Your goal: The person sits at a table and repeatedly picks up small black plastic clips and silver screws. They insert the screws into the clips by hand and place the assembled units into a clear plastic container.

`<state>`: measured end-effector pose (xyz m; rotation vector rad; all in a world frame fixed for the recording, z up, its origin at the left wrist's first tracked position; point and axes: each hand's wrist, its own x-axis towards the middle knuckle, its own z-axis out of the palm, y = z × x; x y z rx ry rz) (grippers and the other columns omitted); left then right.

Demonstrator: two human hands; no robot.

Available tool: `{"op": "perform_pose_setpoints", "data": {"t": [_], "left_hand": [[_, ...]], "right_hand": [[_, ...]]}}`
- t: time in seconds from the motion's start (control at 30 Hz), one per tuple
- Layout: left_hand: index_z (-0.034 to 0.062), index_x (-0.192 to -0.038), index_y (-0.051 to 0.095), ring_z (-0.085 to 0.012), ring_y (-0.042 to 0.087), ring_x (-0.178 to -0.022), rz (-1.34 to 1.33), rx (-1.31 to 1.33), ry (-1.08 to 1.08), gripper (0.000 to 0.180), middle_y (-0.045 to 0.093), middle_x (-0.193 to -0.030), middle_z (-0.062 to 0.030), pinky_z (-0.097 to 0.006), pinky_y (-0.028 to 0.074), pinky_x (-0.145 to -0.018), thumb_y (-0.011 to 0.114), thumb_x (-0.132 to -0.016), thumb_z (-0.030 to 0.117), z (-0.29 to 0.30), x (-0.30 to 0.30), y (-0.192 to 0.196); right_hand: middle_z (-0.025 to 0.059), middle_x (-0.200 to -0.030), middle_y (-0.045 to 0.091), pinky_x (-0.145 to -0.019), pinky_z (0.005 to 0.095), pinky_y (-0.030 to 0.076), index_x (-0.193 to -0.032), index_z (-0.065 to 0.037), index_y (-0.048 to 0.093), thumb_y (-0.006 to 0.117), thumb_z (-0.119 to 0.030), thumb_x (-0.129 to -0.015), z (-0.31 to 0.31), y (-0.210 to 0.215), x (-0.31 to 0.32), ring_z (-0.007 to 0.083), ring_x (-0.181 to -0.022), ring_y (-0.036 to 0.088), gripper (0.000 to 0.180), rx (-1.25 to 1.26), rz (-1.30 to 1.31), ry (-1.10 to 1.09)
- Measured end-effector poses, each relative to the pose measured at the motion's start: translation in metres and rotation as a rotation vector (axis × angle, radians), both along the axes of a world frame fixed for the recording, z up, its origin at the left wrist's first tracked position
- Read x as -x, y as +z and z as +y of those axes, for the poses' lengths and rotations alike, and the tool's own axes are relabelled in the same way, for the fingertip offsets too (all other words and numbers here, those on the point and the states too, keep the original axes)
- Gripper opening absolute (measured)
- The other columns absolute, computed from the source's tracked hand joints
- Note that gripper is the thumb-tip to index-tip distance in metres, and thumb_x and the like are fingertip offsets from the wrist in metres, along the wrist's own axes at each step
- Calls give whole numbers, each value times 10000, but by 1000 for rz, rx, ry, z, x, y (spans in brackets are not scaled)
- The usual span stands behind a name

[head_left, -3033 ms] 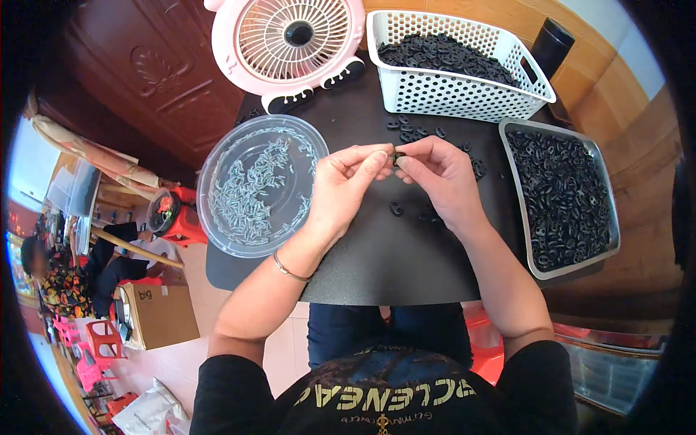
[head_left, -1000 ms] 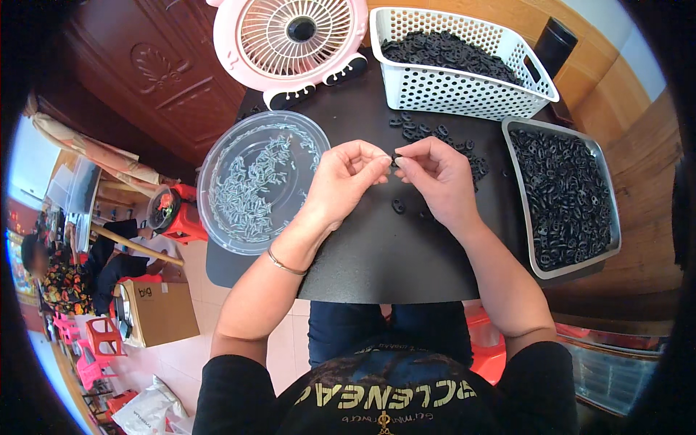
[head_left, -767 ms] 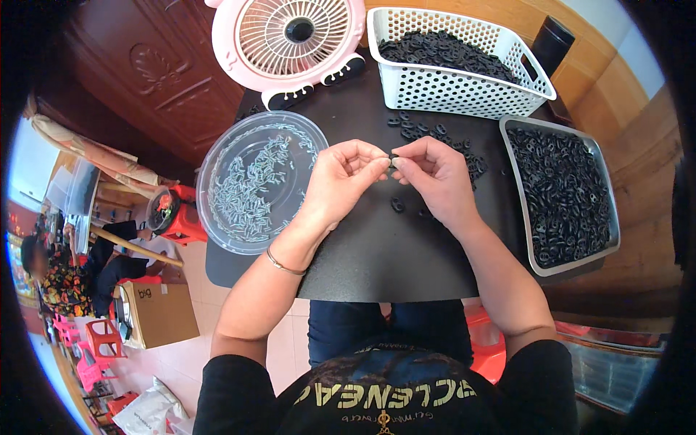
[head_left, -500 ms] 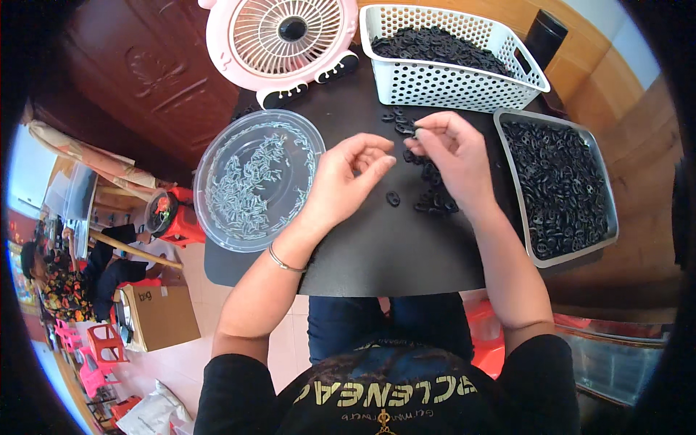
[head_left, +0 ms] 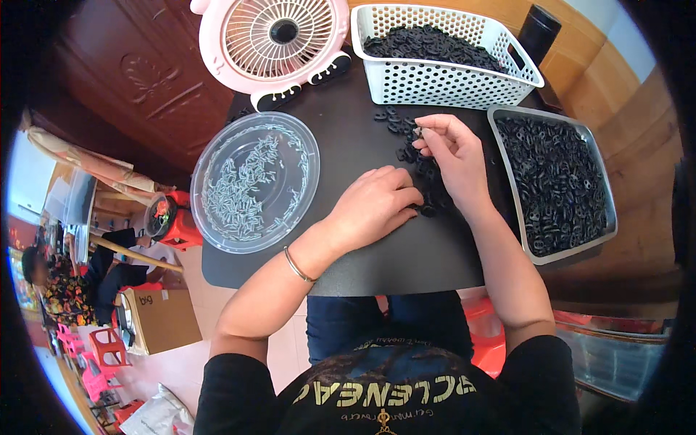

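Observation:
My right hand (head_left: 458,152) is raised over the back of a loose pile of small black oval plastic pieces with holes (head_left: 433,190). Its thumb and fingers pinch small silvery pins (head_left: 418,133). Lower and to the left, my left hand (head_left: 375,203) rests palm down at the pile's near edge. Its fingers are curled together and their tips hide whatever they grip. A round clear plastic tub (head_left: 308,203) to the left of that hand holds many short silvery metal pins (head_left: 243,192).
A white perforated basket (head_left: 442,90) of black pieces stands at the back, beside a pink fan (head_left: 217,43). On the right lies a grey metal tray (head_left: 523,217) full of black pieces. A dark cylinder (head_left: 540,32) is behind. Farther left are a cardboard box (head_left: 168,319) and another person (head_left: 65,293).
My left hand has moved down and right, away from my right hand, onto the spot where a lone black piece lay. My right hand stays nearly in place, its pins now showing.

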<state>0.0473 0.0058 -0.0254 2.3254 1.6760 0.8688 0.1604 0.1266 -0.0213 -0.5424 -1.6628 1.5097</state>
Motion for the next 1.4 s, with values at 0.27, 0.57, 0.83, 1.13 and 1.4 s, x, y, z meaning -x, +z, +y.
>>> {"op": "perform_pose_setpoints", "data": {"t": [0.27,0.57,0.83,1.13,1.4], "left_hand": [[38,-891,588,-285,534,-792,-105,37,111,227,541,-795,-98,-369,444,-717,648,-672,54,-4,11,1],[42,-889,589,-278,551,-747,112,-52,136,228,549,-788,-101,-369,460,-663,637,-667,61,-5,16,-4],[33,-912,598,-212,593,-684,-65,-40,293,188,550,-793,-83,-296,485,-613,589,-726,8,-6,9,3],[-27,-949,574,-110,602,-766,-1350,251,213,148,616,-910,-71,-217,493,-739,598,-811,20,-4,29,5],[18,-971,548,-131,617,-801,-1562,161,168,180,636,-882,-88,-238,504,-742,598,-802,-15,1,34,-3]], "right_hand": [[39,-810,614,-653,216,472,-925,-27,593,611,-51,-796,-1,-7,-1,91,-721,588,133,-14,-88,46],[42,-824,617,-689,223,477,-916,-22,598,616,-38,-790,-6,-6,1,96,-741,590,128,-29,-140,98],[34,-821,614,-689,217,465,-923,-24,598,610,-31,-796,-8,-3,0,88,-742,579,128,-34,-109,106],[18,-810,607,-666,202,450,-925,-30,589,613,-35,-798,-15,3,-2,64,-722,562,130,47,-104,183],[30,-831,624,-665,196,453,-932,-23,594,609,-30,-802,-19,4,-3,67,-725,570,131,89,-135,267]]}}
